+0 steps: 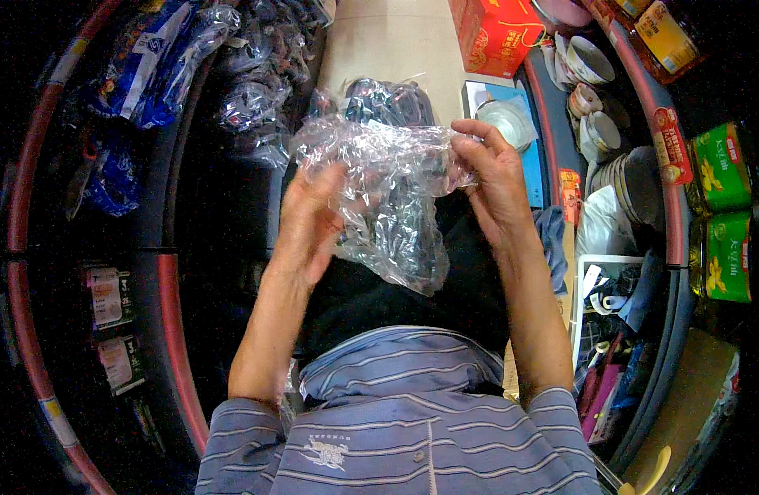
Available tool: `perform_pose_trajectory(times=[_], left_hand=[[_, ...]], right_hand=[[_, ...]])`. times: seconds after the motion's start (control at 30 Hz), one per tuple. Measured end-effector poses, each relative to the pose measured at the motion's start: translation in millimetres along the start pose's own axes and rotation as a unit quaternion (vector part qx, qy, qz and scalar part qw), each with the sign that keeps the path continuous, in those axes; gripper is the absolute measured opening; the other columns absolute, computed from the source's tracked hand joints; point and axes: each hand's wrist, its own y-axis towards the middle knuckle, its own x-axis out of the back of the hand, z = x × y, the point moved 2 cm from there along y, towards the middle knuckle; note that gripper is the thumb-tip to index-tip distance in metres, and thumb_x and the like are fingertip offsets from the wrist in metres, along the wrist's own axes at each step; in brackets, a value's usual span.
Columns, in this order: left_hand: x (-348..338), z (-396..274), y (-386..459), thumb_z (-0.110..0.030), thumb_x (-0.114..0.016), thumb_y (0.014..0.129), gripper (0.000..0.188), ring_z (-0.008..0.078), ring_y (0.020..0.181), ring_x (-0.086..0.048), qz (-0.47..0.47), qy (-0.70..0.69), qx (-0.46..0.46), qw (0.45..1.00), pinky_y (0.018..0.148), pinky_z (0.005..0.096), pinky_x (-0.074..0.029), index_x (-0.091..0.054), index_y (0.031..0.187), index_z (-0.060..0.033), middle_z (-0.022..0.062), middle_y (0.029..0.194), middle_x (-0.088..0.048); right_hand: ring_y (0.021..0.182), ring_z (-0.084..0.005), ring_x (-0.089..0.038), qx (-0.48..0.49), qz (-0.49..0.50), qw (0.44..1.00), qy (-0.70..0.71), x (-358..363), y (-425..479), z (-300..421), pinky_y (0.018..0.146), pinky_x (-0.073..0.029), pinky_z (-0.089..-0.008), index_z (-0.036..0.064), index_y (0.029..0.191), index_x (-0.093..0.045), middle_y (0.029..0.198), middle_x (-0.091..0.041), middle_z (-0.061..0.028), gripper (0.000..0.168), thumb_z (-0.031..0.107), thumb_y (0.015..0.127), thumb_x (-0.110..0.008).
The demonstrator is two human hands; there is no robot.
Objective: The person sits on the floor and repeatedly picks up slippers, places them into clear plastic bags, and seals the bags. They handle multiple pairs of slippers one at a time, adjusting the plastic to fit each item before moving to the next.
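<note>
A crinkled, see-through plastic bag (379,148) is stretched between my two hands above my lap. My right hand (494,167) pinches its right end between thumb and fingers. The fingers of my left hand (311,216) are partly covered by the film at the other end, and they hold it there. The bag's lower part hangs toward my dark trousers (466,253); whether anything is inside it, I cannot tell. Just beyond lies a dark item in clear wrapping (395,102), partly hidden by the bag.
Shelves flank me closely. Plastic-wrapped goods (255,93) crowd the left. To the right are a blue box (531,179) bearing a roll of clear tape (508,124), a red gift box (494,37), stacked bowls (589,59), a white basket (576,309) and green-labelled oil bottles (722,167).
</note>
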Motion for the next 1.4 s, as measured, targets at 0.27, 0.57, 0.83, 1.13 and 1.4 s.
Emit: perform_pose_trajectory(times=[0.27, 0.57, 0.83, 1.13, 1.4], left_hand=[[14, 0, -5, -0.008, -0.072, 0.080, 0.054, 0.0181, 0.083, -0.067, -0.010, 0.051, -0.042, 0.998, 0.074, 0.0329, -0.057, -0.051, 0.130, -0.0029, 0.0140, 0.111, -0.068], [20, 19, -22, -0.006, -0.061, 0.087, 0.052, 0.0251, 0.078, -0.069, 0.253, 0.084, 0.065, 0.962, 0.069, 0.0353, -0.056, -0.046, 0.135, 0.0073, 0.0239, 0.113, -0.066], [20, 9, -28, -0.018, -0.072, 0.079, 0.070, 0.0341, 0.121, -0.056, 0.247, 0.127, 0.073, 0.958, 0.104, 0.0476, -0.042, -0.043, 0.139, 0.0021, 0.0209, 0.132, -0.057], [-13, -43, 20, -0.025, -0.068, 0.090, 0.038, 0.0154, 0.091, -0.063, 0.013, 0.174, -0.095, 0.980, 0.076, 0.0288, -0.051, -0.059, 0.120, -0.0029, 0.0084, 0.104, -0.067], [2, -46, 18, -0.028, -0.072, 0.087, 0.038, 0.0109, 0.083, -0.059, 0.019, 0.212, -0.118, 0.970, 0.073, 0.0253, -0.047, -0.064, 0.111, -0.0006, 0.0034, 0.096, -0.066]], right_hand=[[0.074, -0.0153, -0.064, -0.008, 0.036, 0.994, -0.099, 13, -7, 14, 0.065, -0.054, -0.0277, 0.001, 0.117, -0.058, 0.088, -0.067, -0.0096, 0.033, 0.025, 0.095, -0.057], [0.098, -0.0266, -0.066, -0.149, 0.117, 0.973, 0.130, -1, 16, -32, 0.081, -0.055, -0.0423, 0.001, 0.132, -0.041, 0.112, -0.064, -0.0212, 0.066, 0.052, 0.093, -0.058], [0.077, -0.0166, -0.063, -0.016, 0.012, 1.000, -0.007, -6, 27, -7, 0.067, -0.053, -0.0304, 0.004, 0.118, -0.057, 0.093, -0.065, -0.0086, 0.036, 0.029, 0.093, -0.065], [0.065, -0.0067, -0.054, 0.194, -0.016, 0.918, -0.345, -38, 16, 31, 0.057, -0.043, -0.0234, 0.003, 0.098, -0.065, 0.075, -0.060, 0.0009, 0.021, 0.024, 0.094, -0.063], [0.079, -0.0093, -0.055, 0.084, -0.035, 0.988, -0.121, -34, 21, 36, 0.072, -0.045, -0.0259, 0.003, 0.096, -0.063, 0.086, -0.060, -0.0015, 0.025, 0.028, 0.096, -0.058]])
